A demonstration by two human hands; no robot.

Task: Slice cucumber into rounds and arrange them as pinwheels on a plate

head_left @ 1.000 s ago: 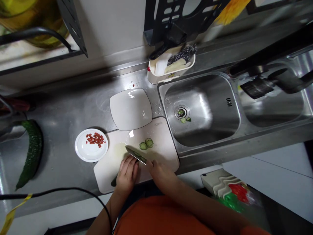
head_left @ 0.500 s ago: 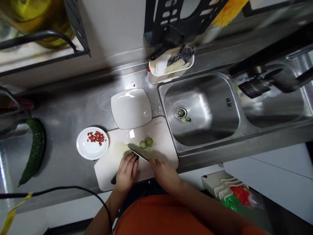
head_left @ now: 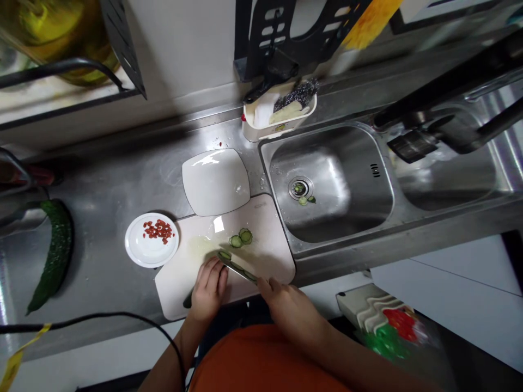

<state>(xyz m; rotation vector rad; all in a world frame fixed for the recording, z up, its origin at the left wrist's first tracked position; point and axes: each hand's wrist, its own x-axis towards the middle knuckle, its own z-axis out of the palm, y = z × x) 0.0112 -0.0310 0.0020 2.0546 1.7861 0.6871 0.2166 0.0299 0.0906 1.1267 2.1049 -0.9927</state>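
On the white cutting board (head_left: 267, 239), my left hand (head_left: 209, 286) is closed over a cucumber piece (head_left: 188, 299), whose dark green end sticks out at the lower left. The rest of the piece is hidden under my fingers. My right hand (head_left: 288, 305) grips a knife (head_left: 237, 269), its blade pointing left, right beside the left fingertips. One cucumber slice (head_left: 224, 255) lies against the blade near its tip. A few cut slices (head_left: 241, 238) lie on the board just beyond the knife.
A white square plate (head_left: 216, 182) touches the board's far edge. Left of the board stands a small round plate (head_left: 143, 253) with red bits. A whole cucumber (head_left: 55, 256) lies far left. The steel sink (head_left: 347, 212) is at the right, cucumber scraps by its drain. A black cable (head_left: 122, 314) crosses the lower left.
The knife has moved slightly toward me and to the right, and a fresh slice now shows against its blade. My left hand stays on the cucumber. The whole view has shifted slightly.
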